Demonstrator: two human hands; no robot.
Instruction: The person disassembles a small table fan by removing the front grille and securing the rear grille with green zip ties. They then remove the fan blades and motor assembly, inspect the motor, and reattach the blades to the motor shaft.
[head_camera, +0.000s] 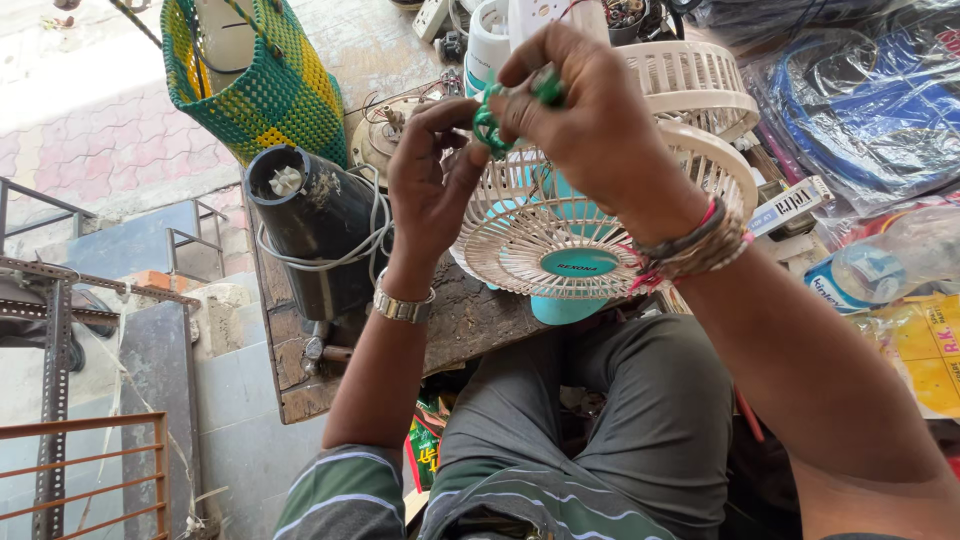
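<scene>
Green part (490, 128) seemingly half-hidden by hands

Motor housing (320, 225) left of fan (560, 240), perhaps touching.

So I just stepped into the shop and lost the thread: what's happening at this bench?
A seated person holds a small green plastic part up between both hands, the left hand pinching it from below and the right hand gripping it from above. Just beneath them, on the worn wooden bench, stands a small cream table fan with a teal hub. To its left lies a black cylindrical motor housing wrapped in white cord, with a green-and-yellow woven basket behind it.
</scene>
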